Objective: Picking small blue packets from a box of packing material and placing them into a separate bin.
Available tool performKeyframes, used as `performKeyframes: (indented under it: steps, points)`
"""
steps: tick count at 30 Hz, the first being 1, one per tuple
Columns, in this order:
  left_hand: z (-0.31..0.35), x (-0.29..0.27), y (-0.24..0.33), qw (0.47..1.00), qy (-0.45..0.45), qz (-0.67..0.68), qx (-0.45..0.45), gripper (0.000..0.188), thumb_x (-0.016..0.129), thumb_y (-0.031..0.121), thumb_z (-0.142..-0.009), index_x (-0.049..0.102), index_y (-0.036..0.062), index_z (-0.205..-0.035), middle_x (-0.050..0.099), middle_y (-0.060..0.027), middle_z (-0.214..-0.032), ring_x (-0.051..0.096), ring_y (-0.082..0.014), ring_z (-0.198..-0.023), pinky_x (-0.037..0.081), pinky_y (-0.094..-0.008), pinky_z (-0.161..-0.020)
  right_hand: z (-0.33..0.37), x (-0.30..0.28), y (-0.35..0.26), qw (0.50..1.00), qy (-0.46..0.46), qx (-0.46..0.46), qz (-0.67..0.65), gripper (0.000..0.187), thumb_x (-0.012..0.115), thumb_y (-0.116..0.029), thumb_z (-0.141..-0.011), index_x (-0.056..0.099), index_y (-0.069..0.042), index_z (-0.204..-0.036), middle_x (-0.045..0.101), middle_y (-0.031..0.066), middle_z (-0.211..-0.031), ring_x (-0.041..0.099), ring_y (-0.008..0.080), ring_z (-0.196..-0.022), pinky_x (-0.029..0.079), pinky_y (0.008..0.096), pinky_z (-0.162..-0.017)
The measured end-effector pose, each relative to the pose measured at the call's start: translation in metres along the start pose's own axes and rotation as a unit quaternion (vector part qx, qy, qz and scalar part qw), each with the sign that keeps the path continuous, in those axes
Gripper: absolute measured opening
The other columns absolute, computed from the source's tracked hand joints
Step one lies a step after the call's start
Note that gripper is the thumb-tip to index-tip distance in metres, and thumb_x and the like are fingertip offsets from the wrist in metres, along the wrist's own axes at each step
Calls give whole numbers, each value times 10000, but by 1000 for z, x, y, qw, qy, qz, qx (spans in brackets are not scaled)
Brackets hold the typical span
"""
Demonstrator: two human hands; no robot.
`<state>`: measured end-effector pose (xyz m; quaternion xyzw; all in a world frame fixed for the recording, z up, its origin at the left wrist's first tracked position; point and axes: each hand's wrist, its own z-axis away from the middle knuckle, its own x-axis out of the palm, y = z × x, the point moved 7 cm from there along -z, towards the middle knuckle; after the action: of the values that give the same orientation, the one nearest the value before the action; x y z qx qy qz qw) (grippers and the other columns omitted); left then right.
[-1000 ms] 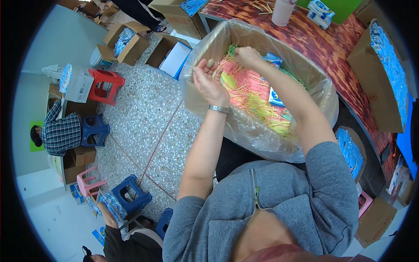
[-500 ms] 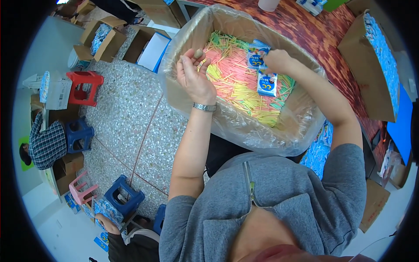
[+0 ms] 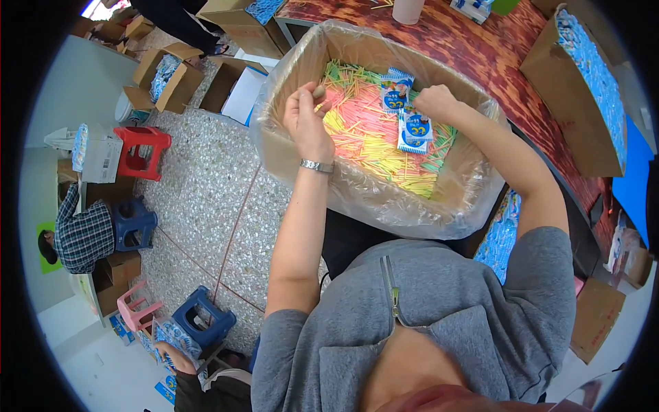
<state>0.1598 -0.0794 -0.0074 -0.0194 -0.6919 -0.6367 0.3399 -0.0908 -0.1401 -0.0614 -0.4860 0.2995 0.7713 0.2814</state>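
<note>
A carton (image 3: 271,141) lined with clear plastic film stands in front of me, with many thin pink, yellow and green sticks (image 3: 384,147) lying loose inside. My left hand (image 3: 307,123), a metal watch on its wrist, is over the left side of the sticks with its fingers curled in; what they hold is hidden. Two small blue-and-white packets lie on the sticks: an upper packet (image 3: 395,95) and a lower packet (image 3: 414,132), their edges close together. My right hand (image 3: 439,103) is closed just above the lower packet, its fingertips hidden behind the knuckles.
Behind the carton is a red-brown patterned table (image 3: 473,51) with a pale cup (image 3: 408,9). A tall carton of blue packets (image 3: 594,82) stands at the right. On the left are a red stool (image 3: 143,152), blue stools (image 3: 204,317) and two seated people.
My left hand's fingers have curled in and turned toward the sticks. My right hand has risen slightly off the packets. The whole view has shifted a little.
</note>
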Motion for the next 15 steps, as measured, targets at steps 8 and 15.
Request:
performKeyframes:
  steps: [8, 15]
  points:
    - [13, 47, -11, 943, -246, -224, 19, 330, 624, 156, -899, 583, -49, -1155, 657, -72, -1000, 601, -85, -917, 503, -245, -786, 32, -147, -21, 933, 260, -146, -199, 177, 586, -261, -848, 636, -93, -877, 650, 115, -748, 647, 325, -732, 505, 442, -626]
    - [18, 42, 0, 971, -231, -50, -39, 169, 597, 113, -919, 634, -12, -1025, 668, -42, -958, 626, -82, -820, 516, -241, -741, 7, -202, -51, 873, 331, -139, -331, 195, 586, -274, -860, 617, -82, -869, 632, 126, -740, 632, 322, -741, 485, 432, -646]
